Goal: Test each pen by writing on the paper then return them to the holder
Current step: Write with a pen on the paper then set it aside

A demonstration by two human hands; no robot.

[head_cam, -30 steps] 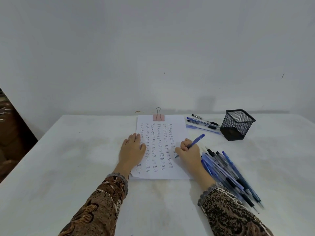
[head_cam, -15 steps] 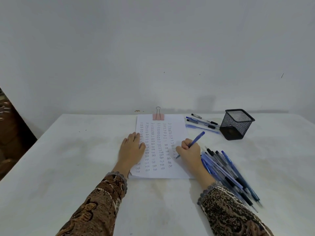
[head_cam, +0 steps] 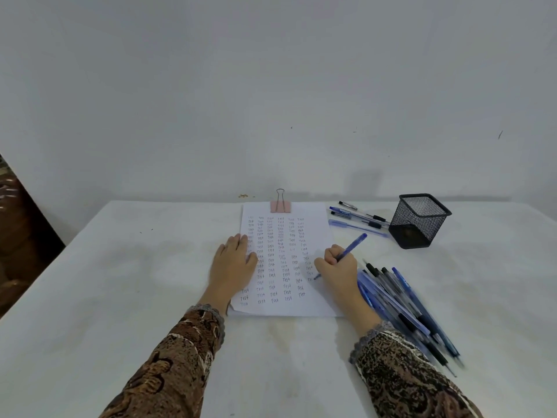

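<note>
A white paper [head_cam: 286, 306] covered with columns of the word "Test" lies in the middle of the table, held at the top by a pink binder clip [head_cam: 280, 205]. My left hand [head_cam: 233, 262] rests flat on the paper's left edge. My right hand [head_cam: 337, 267] grips a blue pen [head_cam: 352, 247] whose tip touches the paper's right side. A black mesh holder [head_cam: 417, 221] stands at the back right. A pile of several blue and black pens [head_cam: 404, 306] lies right of my right hand.
Several more pens [head_cam: 358, 218] lie between the paper and the holder near the wall. The white table [head_cam: 120, 282] ends at the left, with a dark brown object [head_cam: 18, 236] beyond that edge. A plain wall rises behind.
My right hand with the blue pen has shifted slightly while writing on the right side of the paper. My left hand has stayed in place.
</note>
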